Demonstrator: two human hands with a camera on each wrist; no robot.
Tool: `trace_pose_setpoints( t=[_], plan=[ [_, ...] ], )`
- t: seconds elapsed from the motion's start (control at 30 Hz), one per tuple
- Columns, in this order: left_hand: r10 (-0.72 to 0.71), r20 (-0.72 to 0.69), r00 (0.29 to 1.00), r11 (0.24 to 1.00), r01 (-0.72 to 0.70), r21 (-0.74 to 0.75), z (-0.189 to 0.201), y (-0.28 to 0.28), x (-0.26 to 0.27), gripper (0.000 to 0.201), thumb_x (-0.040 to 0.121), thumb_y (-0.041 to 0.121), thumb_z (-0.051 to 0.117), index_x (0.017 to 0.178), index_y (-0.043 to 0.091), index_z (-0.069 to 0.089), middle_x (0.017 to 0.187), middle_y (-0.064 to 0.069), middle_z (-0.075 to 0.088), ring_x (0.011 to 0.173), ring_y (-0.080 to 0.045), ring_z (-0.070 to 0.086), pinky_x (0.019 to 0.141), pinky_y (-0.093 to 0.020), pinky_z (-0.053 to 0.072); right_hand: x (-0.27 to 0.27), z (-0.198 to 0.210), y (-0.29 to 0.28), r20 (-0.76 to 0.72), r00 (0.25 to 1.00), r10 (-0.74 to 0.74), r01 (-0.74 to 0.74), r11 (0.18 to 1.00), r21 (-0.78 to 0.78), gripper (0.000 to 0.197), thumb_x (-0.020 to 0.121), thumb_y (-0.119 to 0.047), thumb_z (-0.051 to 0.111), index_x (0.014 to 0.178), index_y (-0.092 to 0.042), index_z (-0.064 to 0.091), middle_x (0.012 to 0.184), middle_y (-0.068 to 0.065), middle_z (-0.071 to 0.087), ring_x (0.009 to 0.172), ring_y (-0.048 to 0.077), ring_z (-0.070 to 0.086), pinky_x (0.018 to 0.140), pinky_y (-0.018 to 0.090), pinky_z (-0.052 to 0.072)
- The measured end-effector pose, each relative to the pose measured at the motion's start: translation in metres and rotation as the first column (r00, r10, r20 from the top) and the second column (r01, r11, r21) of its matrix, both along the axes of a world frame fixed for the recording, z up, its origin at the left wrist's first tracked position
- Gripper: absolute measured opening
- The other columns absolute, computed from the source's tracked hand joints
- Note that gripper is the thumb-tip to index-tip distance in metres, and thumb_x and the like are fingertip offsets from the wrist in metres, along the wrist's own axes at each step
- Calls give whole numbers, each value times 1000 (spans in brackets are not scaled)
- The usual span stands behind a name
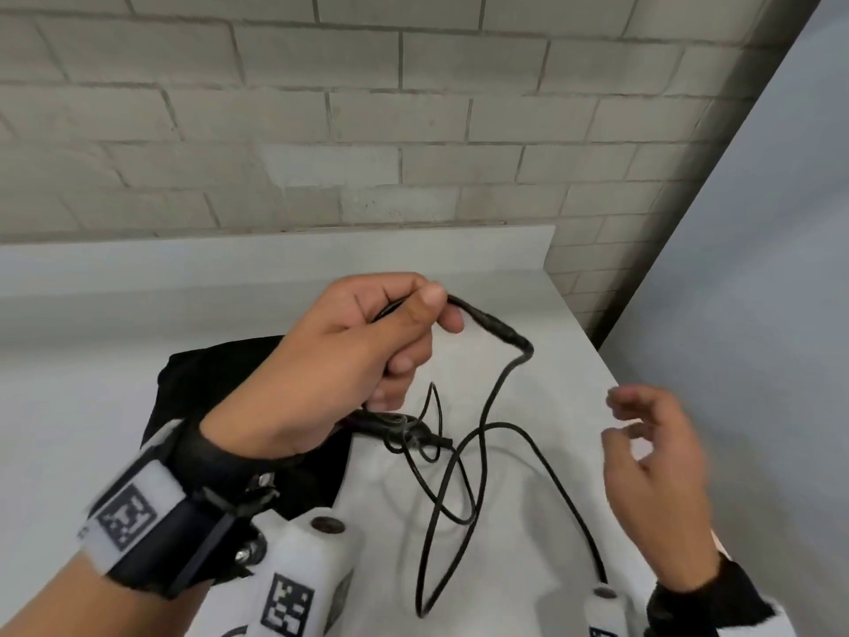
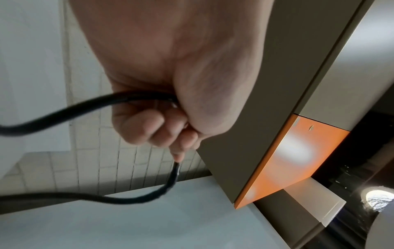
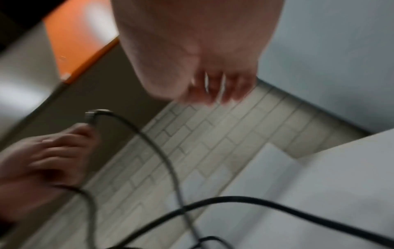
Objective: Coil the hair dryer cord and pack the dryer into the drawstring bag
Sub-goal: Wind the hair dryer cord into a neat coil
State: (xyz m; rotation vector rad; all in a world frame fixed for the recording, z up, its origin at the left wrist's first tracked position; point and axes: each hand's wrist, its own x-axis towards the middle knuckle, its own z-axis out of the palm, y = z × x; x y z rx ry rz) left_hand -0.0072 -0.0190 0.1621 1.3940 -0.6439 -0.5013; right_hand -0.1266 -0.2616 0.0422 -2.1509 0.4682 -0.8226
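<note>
My left hand (image 1: 413, 333) is raised over the counter and grips the black dryer cord (image 1: 491, 324). A thick stiff section sticks out past the thumb, bends, and drops to loose loops lying on the counter. The left wrist view shows the left hand's fingers (image 2: 149, 128) curled round the cord (image 2: 74, 107). My right hand (image 1: 629, 425) hovers to the right, blurred, fingers loosely curled and holding nothing, also in the right wrist view (image 3: 213, 91). The black drawstring bag (image 1: 206, 383) lies under my left hand, its drawstrings (image 1: 413, 434) tangled beside it. The dryer itself is hidden.
The pale grey counter (image 1: 560, 397) ends at a right edge close to my right hand. A tiled brick wall (image 1: 413, 131) stands behind, and a blue-grey panel (image 1: 758, 268) rises on the right. The cord's far end runs off under my right wrist.
</note>
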Motion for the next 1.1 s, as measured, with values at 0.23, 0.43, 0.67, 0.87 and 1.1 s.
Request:
trace_pose_setpoints(
  t=[0.23, 0.43, 0.67, 0.87, 1.1],
  plan=[
    [-167, -15, 986, 980, 168, 105, 5, -44, 4, 34, 102, 27, 45, 119, 2, 61, 70, -2, 57, 59, -18, 52, 56, -27, 44, 7, 31, 93, -37, 847, 530, -532, 844, -64, 36, 85, -34, 66, 116, -23, 52, 102, -13, 55, 74, 12, 59, 63, 22, 49],
    [-289, 128, 949, 918, 237, 319, -13, -52, 8, 49, 94, 54, 44, 123, 20, 65, 116, 2, 69, 107, -18, 62, 98, -40, 48, 38, 31, 84, 19, 868, 497, -495, 860, 123, 15, 98, -22, 52, 86, -28, 60, 70, -11, 65, 59, 6, 59, 59, 14, 45],
    [-26, 29, 999, 932, 13, 363, -101, -28, 38, 26, 79, 38, 57, 99, 23, 63, 111, -2, 67, 108, -27, 61, 102, -55, 43, 43, 52, 40, 353, 913, 206, -407, 529, 745, 20, 93, -18, 50, 90, -2, 62, 69, 11, 69, 55, 18, 63, 54, 25, 56],
    [-336, 342, 877, 811, 85, 579, -166, -38, 21, 20, 92, 21, 60, 113, 24, 59, 117, 10, 62, 110, -2, 58, 100, -30, 47, 47, 50, 21, 478, 878, -16, -453, 293, 842, 20, 97, -18, 48, 90, -5, 61, 81, 6, 70, 73, 11, 69, 70, 18, 57],
    [-262, 404, 876, 864, 27, 502, -158, -26, 32, 10, 90, 14, 68, 99, 20, 68, 100, 3, 65, 94, -10, 63, 90, -32, 51, 46, 32, -18, 472, 850, -232, -428, 216, 878, 17, 100, -10, 46, 93, -7, 61, 84, 0, 70, 87, 7, 70, 80, 17, 55]
  ],
)
